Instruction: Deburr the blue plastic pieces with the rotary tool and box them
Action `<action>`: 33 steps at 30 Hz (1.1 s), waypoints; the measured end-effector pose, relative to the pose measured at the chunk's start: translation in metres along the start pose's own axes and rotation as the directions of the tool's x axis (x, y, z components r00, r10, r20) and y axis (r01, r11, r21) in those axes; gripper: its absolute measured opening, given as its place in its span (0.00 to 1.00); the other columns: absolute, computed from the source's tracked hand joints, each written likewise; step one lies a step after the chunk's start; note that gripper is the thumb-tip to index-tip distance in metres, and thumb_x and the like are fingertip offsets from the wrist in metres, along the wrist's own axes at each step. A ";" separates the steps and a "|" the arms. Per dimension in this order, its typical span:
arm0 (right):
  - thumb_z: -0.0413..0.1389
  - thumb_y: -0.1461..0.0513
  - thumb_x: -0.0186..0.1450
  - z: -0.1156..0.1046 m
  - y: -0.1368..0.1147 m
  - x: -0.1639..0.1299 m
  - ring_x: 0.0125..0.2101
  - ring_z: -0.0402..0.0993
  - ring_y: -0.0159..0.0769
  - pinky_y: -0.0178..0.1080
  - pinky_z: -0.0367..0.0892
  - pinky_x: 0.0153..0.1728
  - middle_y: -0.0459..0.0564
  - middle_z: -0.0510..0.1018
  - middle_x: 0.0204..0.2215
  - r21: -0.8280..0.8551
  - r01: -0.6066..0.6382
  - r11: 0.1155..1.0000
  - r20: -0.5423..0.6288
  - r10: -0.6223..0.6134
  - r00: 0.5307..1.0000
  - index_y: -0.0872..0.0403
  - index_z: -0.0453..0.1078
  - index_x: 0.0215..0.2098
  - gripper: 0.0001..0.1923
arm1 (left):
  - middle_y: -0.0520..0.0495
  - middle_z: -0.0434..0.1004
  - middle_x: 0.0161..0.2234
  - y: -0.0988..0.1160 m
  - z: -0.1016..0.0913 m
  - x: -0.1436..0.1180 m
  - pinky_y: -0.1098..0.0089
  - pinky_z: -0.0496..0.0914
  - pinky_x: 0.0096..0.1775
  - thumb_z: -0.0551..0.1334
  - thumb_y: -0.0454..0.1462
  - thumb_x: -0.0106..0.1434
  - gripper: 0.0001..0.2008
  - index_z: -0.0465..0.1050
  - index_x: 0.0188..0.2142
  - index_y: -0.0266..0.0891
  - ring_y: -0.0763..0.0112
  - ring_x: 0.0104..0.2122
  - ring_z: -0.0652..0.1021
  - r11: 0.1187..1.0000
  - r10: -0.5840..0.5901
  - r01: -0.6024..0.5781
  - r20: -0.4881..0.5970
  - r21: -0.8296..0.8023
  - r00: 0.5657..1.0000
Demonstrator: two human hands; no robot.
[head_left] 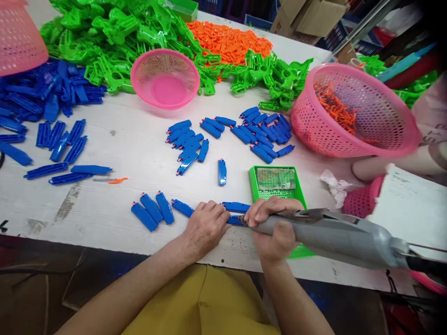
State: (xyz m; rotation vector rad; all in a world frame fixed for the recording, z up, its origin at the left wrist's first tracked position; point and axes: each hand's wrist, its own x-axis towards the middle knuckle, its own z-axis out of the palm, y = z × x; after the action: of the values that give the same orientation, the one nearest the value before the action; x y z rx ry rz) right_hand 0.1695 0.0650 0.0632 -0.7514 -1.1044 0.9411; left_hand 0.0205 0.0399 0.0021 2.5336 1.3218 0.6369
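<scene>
Fingers of left hand [206, 225] pin blue part [234, 220] on table [139, 144]; right hand [274, 228] grips grey tool [331, 235].

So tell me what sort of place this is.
Likely a small toy-assembly workshop: heaps of identical green plastic parts, blue plastic pieces laid out in batches, pink baskets of orange bits, and the right hand working a grey power tool.

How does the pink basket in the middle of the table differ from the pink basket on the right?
The middle pink basket stands upright and looks empty; the right pink basket is tilted toward the camera and holds orange pieces. The right one looks larger, though it is nearer. Both are perforated pink plastic.
</scene>
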 end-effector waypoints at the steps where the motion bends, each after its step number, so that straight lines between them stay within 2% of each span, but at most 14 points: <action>1: 0.60 0.54 0.66 0.000 0.001 0.000 0.17 0.65 0.27 0.35 0.68 0.19 0.38 0.69 0.22 0.008 0.000 1.000 0.012 0.000 1.000 0.49 0.68 0.37 0.09 | 0.48 0.75 0.38 0.000 0.000 0.000 0.59 0.64 0.39 0.64 0.39 0.70 0.06 0.71 0.42 0.39 0.60 0.40 0.72 1.000 0.000 0.000 0.004 -0.004 1.000; 6: 0.61 0.55 0.67 0.002 0.006 -0.003 0.16 0.65 0.27 0.35 0.68 0.18 0.38 0.70 0.22 0.016 0.019 1.000 0.089 -0.021 0.996 0.49 0.67 0.35 0.09 | 0.48 0.76 0.38 0.000 -0.001 0.000 0.59 0.63 0.39 0.64 0.38 0.70 0.05 0.70 0.40 0.40 0.60 0.40 0.72 1.000 -0.003 0.003 0.019 -0.020 1.000; 10: 0.60 0.56 0.67 0.004 0.008 -0.004 0.17 0.65 0.27 0.35 0.67 0.18 0.38 0.69 0.22 0.028 0.034 0.999 0.070 -0.036 0.997 0.49 0.67 0.36 0.07 | 0.47 0.76 0.39 0.000 0.000 0.002 0.59 0.64 0.39 0.65 0.38 0.69 0.06 0.70 0.41 0.40 0.59 0.41 0.72 1.000 -0.001 0.001 0.054 -0.001 0.999; 14: 0.58 0.54 0.66 -0.009 -0.005 0.006 0.16 0.65 0.27 0.35 0.66 0.17 0.38 0.69 0.21 0.067 0.034 0.997 -0.022 -0.032 0.999 0.50 0.69 0.36 0.09 | 0.46 0.77 0.41 -0.013 -0.011 -0.004 0.59 0.66 0.41 0.66 0.38 0.69 0.06 0.71 0.43 0.40 0.59 0.43 0.73 0.999 0.032 -0.033 0.099 0.015 0.995; 18: 0.58 0.54 0.65 -0.039 -0.021 0.023 0.14 0.64 0.28 0.35 0.63 0.16 0.38 0.68 0.19 -0.030 0.166 0.986 -0.160 -0.169 0.973 0.51 0.69 0.34 0.10 | 0.44 0.75 0.41 -0.038 -0.042 -0.022 0.59 0.68 0.42 0.61 0.34 0.71 0.02 0.71 0.43 0.39 0.58 0.42 0.73 1.000 0.021 -0.023 0.120 0.015 0.992; 20: 0.57 0.54 0.64 -0.052 -0.023 0.030 0.13 0.63 0.28 0.35 0.62 0.16 0.37 0.67 0.18 -0.099 0.184 0.978 -0.241 -0.203 0.949 0.51 0.68 0.32 0.09 | 0.42 0.75 0.44 -0.045 -0.056 -0.026 0.57 0.69 0.43 0.60 0.33 0.70 0.06 0.70 0.46 0.39 0.56 0.45 0.73 1.000 0.006 -0.008 0.109 0.017 0.994; 22: 0.57 0.55 0.63 -0.060 -0.019 0.034 0.13 0.62 0.27 0.34 0.62 0.16 0.36 0.66 0.18 -0.151 0.170 0.974 -0.306 -0.209 0.929 0.52 0.66 0.31 0.09 | 0.39 0.74 0.48 -0.046 -0.063 -0.024 0.55 0.69 0.46 0.60 0.34 0.69 0.11 0.68 0.51 0.37 0.53 0.49 0.73 1.000 0.007 -0.007 0.087 0.008 0.996; 24: 0.56 0.56 0.63 -0.063 -0.013 0.036 0.13 0.62 0.27 0.35 0.62 0.16 0.36 0.66 0.17 -0.174 0.151 0.973 -0.335 -0.203 0.920 0.52 0.66 0.31 0.08 | 0.38 0.74 0.50 -0.040 -0.059 -0.013 0.54 0.70 0.47 0.61 0.36 0.69 0.15 0.66 0.54 0.36 0.52 0.51 0.73 1.000 0.017 -0.016 0.060 -0.009 0.998; 27: 0.57 0.56 0.63 -0.062 -0.004 0.035 0.14 0.64 0.28 0.35 0.63 0.16 0.36 0.66 0.18 -0.178 0.147 0.973 -0.330 -0.199 0.923 0.52 0.66 0.32 0.08 | 0.39 0.75 0.49 -0.026 -0.042 0.009 0.55 0.71 0.45 0.60 0.37 0.71 0.14 0.66 0.54 0.36 0.53 0.49 0.74 1.000 0.018 -0.016 0.051 -0.024 0.999; 30: 0.57 0.57 0.64 -0.061 0.001 0.034 0.15 0.65 0.28 0.35 0.63 0.17 0.36 0.66 0.18 -0.174 0.150 0.973 -0.315 -0.199 0.928 0.51 0.66 0.33 0.07 | 0.40 0.76 0.47 -0.016 -0.024 0.028 0.56 0.72 0.43 0.61 0.36 0.70 0.11 0.68 0.50 0.37 0.54 0.47 0.75 1.000 -0.003 0.003 0.117 -0.004 0.993; 33: 0.58 0.58 0.64 -0.061 0.003 0.034 0.15 0.65 0.28 0.35 0.64 0.17 0.36 0.67 0.19 -0.174 0.143 0.974 -0.308 -0.192 0.932 0.51 0.66 0.34 0.06 | 0.41 0.76 0.45 -0.011 -0.015 0.037 0.56 0.71 0.42 0.61 0.35 0.69 0.07 0.70 0.47 0.37 0.54 0.44 0.75 0.999 -0.025 0.017 0.190 0.042 0.981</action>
State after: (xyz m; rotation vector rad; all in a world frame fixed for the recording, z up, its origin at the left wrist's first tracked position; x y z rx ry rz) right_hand 0.2324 0.0942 0.0568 -0.8837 -0.9368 0.5686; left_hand 0.0239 0.0764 0.0212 2.5352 1.3041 0.3555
